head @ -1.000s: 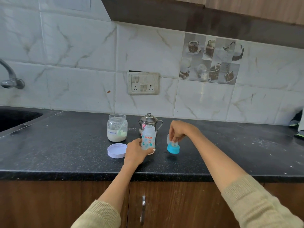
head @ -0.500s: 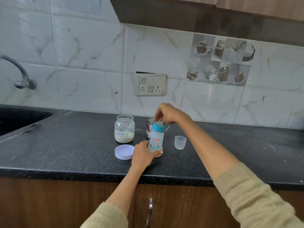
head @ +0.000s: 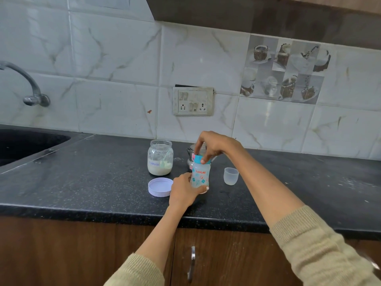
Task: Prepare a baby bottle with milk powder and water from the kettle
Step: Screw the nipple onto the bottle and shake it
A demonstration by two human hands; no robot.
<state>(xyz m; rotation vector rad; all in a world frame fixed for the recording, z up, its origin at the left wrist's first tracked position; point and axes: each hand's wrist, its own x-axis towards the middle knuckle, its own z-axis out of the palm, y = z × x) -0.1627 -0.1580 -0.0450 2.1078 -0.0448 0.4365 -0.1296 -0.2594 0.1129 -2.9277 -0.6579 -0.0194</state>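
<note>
Two hands work one baby bottle (head: 200,176) standing upright on the dark surface (head: 82,182): the left hand (head: 184,189) grips its lower body, while the right hand (head: 214,145) pinches the blue collar (head: 199,158) on top.

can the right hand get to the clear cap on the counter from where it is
Probably yes. The clear cap stands alone just right of the bottle, nothing between, though the right hand must first release the blue collar.

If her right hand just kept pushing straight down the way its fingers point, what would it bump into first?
The right hand already grips the blue collar atop the baby bottle, so going down it would press straight onto that collar and bottle, which the left hand steadies.
</note>
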